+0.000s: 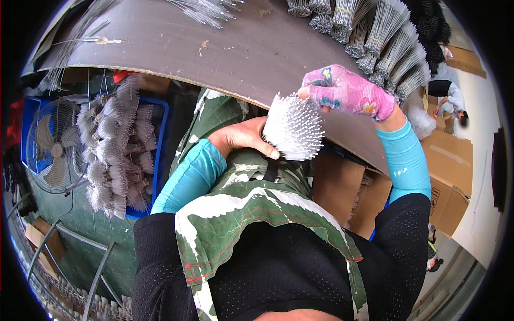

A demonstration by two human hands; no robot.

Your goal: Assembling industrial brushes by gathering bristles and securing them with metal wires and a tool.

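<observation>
Fingers of the left hand [241, 135] are closed round one side of a bundle of slim white-tipped brushes [295, 128], thumb [264, 146] across the front, probably to stop the loose pieces splaying. That bundle is just off center toward 2 o'clock, above the camo-covered lap [241, 176], so I guess the lap helps steady it. Further out at 2, the right hand [342, 91] wears a pink flowered glove [358, 95], fingers curled in by the bundle's top edge; can't tell if they're pinching anything. Wire bundles [383, 32] line the brown table [257, 53] between 1 and 2, likely for easy reach. Blue crate [163, 139] at 9, white bunches [110, 139] heaped there, maybe to save tabletop space.
</observation>
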